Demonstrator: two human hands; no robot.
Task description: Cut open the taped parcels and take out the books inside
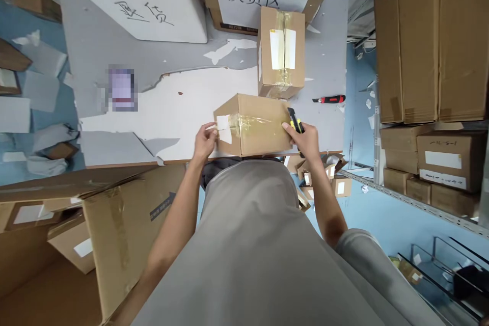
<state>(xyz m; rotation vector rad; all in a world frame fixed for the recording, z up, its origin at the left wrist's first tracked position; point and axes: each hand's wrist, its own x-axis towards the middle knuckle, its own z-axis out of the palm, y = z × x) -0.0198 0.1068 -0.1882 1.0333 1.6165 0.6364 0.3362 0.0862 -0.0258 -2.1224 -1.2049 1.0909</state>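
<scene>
Separating left hand, grip unclear, from right hand, clutching cutter, sits a carton.

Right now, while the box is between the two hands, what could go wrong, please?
The right hand holds a yellow-and-black knife beside the box; a slip might cut the cardboard or a finger, though I cannot tell whether its blade is out. The box is at the near edge of the table, so it could tip off. The red-and-black knife lies near the right edge and might get knocked down.
</scene>
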